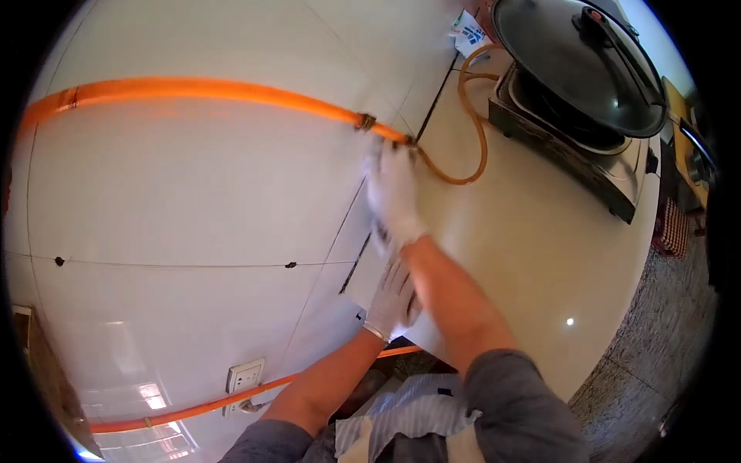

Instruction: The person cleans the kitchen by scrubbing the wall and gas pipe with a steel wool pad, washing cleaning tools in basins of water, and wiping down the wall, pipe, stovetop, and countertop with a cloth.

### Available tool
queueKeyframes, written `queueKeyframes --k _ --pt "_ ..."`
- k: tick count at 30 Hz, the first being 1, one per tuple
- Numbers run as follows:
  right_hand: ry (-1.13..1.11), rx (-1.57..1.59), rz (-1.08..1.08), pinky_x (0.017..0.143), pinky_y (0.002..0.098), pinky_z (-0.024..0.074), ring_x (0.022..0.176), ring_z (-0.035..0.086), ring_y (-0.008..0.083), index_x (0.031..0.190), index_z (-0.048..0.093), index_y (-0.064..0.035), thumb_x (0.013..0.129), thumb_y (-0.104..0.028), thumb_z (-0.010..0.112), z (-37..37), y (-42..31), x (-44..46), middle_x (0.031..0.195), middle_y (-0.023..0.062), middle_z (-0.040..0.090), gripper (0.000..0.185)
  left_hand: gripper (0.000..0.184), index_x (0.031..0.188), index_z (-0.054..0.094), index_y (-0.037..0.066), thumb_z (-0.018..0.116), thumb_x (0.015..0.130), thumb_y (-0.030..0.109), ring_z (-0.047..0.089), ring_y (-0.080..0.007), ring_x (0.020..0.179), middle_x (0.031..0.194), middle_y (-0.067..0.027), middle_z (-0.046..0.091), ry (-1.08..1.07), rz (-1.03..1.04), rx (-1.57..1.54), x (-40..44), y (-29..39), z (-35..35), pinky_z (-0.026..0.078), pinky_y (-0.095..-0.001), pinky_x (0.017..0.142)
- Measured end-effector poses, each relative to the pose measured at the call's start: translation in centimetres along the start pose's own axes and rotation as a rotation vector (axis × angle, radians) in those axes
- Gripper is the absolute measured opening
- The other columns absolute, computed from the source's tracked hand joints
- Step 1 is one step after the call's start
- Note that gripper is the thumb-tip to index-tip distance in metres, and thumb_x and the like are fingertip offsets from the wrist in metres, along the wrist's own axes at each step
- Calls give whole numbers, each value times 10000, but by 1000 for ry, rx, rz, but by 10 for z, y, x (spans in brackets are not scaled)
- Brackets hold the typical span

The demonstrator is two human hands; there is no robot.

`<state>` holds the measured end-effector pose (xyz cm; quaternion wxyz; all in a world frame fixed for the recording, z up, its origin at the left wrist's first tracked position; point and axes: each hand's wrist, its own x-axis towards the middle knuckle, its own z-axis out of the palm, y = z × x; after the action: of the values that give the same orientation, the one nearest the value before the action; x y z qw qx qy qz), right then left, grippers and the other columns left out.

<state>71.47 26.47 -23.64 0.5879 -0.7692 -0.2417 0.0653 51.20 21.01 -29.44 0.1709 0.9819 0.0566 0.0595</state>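
My right hand [394, 189], in a white glove, reaches up to the end of an orange pipe [231, 91] on the white tiled wall. Its fingers are at or just below the pipe, close to a dark clamp [365, 121]; motion blur hides their grip. A thin orange-brown hose [485, 147] runs from the pipe's end toward the gas stove [571, 154]. Lower down, my gloved left hand [392, 301] is at the corner of the pale countertop [532, 255], its fingers stretched out. My right forearm covers part of it. Something whitish between the hands is unclear.
A black wok with a dark lid [583, 65] sits on the stove, its handle sticking out right. A white-and-blue packet [469, 32] stands against the wall. A socket [245, 376] and a second orange pipe [193, 407] are low on the wall.
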Motion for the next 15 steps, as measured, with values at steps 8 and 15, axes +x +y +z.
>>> queueKeyframes --k 8,15 --pt "-38 -123 -252 721 476 480 861 568 428 1301 477 64 844 -96 577 7 -44 -64 996 295 528 494 630 1345 454 -38 586 799 249 330 -423 1367 1435 -260 393 -313 -39 217 -12 -10 14 236 -510 1162" --pt "75 39 -148 746 495 486 907 587 429 1222 528 50 901 -160 563 12 -39 -50 1055 290 550 385 569 1269 488 -38 621 764 188 388 -467 1297 1421 -273 388 -66 -47 73 0 -5 2 284 -555 1126"
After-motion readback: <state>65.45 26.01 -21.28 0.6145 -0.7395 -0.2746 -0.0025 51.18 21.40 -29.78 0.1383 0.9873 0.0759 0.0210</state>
